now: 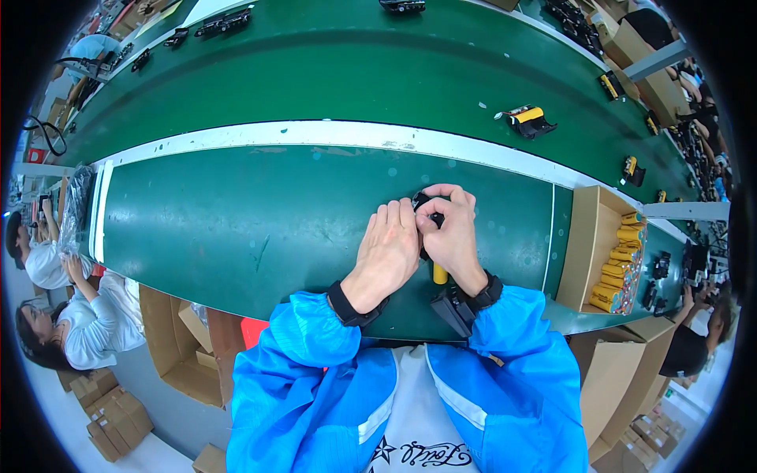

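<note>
A person in a blue jacket bends over a green table [236, 229], both hands pressed together on a small black part [422, 201] near the middle of the near strip. The left hand [388, 248] lies curled over the part from the side, fingers closed against it, while the right hand [451, 229] grips it from above, thumb and fingers wrapped round its top. A yellow cylinder [439, 274] shows just below the hands, touching the underside of the right hand, and a black holder [451, 309] rests on the table edge just beside the right wrist. Right of the hands, a cardboard box [579, 244] holds a row of yellow cylinders [619, 272]. Beyond the white stripe [315, 134] that runs behind the hands, a yellow-and-black piece [530, 120] lies on the far strip. Left of the table, other people sit among cardboard cartons [181, 339].
</note>
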Available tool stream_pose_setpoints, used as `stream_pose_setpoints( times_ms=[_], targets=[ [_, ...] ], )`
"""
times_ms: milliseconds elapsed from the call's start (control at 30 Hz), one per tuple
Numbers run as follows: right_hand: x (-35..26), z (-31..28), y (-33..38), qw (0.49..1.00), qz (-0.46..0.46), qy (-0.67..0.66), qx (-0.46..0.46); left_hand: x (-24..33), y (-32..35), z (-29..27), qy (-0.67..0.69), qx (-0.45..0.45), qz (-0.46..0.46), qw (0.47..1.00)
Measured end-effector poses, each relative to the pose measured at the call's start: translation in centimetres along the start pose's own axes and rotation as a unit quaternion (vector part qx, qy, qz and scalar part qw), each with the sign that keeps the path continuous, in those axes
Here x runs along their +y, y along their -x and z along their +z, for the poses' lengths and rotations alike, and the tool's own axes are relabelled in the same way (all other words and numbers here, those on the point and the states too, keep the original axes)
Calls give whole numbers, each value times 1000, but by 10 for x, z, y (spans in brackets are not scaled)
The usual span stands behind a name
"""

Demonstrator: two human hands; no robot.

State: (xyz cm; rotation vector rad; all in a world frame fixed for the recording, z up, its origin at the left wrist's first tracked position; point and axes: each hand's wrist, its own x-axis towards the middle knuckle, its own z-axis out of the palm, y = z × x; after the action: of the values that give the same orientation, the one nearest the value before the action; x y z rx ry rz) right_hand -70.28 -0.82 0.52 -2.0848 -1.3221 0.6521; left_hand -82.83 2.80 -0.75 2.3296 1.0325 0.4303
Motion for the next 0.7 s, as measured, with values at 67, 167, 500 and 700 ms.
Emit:
stream_pose_setpoints(
  times_ms=[67, 167, 500, 700],
  targets=[
    [0, 0, -5, 1000, 16, 8, -12, -1, 1, -1, -10, -2, 1, 1000],
    [7, -2, -11, 998, -35, 14, -47, -3, 2, -1, -2, 5, -5, 1000],
    [7, -61, 36, 932, 207, -216, -203, 1, 1, -8, 34, -11, -50, 998],
    [6, -64, 17, 977, -123, 171, -22, 0, 0, -5, 24, -14, -63, 998]
  ],
)
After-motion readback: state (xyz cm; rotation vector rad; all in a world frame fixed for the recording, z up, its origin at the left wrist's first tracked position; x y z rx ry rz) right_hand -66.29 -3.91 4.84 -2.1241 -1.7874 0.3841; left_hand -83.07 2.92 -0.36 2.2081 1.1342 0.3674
